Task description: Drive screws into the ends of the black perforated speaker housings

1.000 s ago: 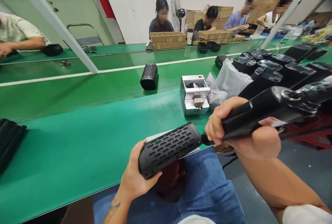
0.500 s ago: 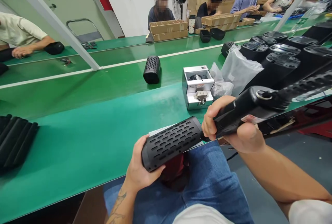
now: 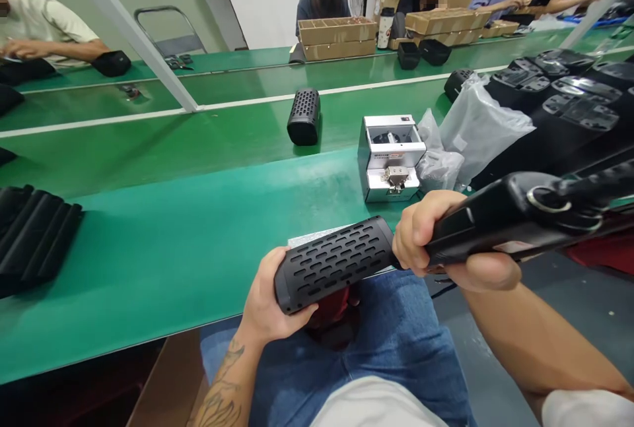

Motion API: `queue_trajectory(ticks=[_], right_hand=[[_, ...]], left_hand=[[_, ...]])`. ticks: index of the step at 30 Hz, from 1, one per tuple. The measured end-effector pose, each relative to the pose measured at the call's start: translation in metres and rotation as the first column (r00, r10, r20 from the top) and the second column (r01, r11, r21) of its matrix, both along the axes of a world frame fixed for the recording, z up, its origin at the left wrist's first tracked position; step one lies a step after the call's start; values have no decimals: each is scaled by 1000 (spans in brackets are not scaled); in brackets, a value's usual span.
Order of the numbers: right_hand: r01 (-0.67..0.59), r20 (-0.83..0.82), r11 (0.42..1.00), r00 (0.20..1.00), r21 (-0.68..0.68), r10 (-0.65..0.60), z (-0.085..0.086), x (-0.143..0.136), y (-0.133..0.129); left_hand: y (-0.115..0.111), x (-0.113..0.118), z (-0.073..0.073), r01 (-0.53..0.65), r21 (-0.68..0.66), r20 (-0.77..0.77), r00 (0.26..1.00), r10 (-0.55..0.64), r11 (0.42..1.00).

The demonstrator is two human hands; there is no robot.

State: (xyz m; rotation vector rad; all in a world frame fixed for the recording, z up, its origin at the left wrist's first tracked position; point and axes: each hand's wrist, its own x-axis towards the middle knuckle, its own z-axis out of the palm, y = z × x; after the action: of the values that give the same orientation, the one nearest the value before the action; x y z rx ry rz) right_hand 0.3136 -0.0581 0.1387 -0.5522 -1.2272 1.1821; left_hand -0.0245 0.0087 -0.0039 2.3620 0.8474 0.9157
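Note:
My left hand [image 3: 272,298] is wrapped round the near-left end of a black slotted housing [image 3: 337,262], which lies tilted over the bench edge above my lap. In my right hand [image 3: 446,242] I grip a black electric screwdriver [image 3: 490,216] with a coiled cord at its back end. Its tip points at the right end of the housing; my fingers hide where the two meet. Behind the housing, a sheet of bubble wrap [image 3: 317,235] shows. A silver screw feeder [image 3: 391,160] stands on the bench just beyond my right hand.
Another slotted housing [image 3: 304,117] stands on the green belt. Several black units [image 3: 574,90] and plastic bags [image 3: 480,123] crowd the right. Black padded pieces [image 3: 34,235] lie at the left. A white post [image 3: 133,31] rises at the left. Co-workers sit across, behind cardboard boxes [image 3: 337,37].
The view has shifted slightly, so the bench things sit further right. Both hands keep their holds on the housing and the screwdriver. The co-worker at the left has moved a hand.

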Motion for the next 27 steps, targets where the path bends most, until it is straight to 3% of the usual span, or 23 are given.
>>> queue_trajectory(ticks=[8,13,15,17,19,20,24,27], right_hand=[[-20,-3,1000,1000,21,20,-8,-10,0],[129,31,991,991,14,-130,22,3,1],[316,40,943,946,104,-322,34,18,15],[543,20,819,831,186,-555,37,35,38],[688,0,697,712,202,-702,30,49,64],[720,-8,665,680,198,-733,23,55,76],[743,33,644,650,184,-759,-7,66,104],[731,79,658,656,181,-750,-15,66,104]], left_hand=[[-1,-1,-1,-15,65,-10,1000,15,998],[-3,0,-6,-43,41,-8,999,43,998],[-5,0,-7,-53,47,-1,999,53,997],[-7,1,-8,-59,61,8,998,58,996],[-7,3,-8,-64,61,13,998,63,996],[-8,3,-8,-67,55,15,998,66,996],[-7,6,-6,-57,58,29,998,56,997],[-6,6,-6,-52,62,35,998,50,997]])
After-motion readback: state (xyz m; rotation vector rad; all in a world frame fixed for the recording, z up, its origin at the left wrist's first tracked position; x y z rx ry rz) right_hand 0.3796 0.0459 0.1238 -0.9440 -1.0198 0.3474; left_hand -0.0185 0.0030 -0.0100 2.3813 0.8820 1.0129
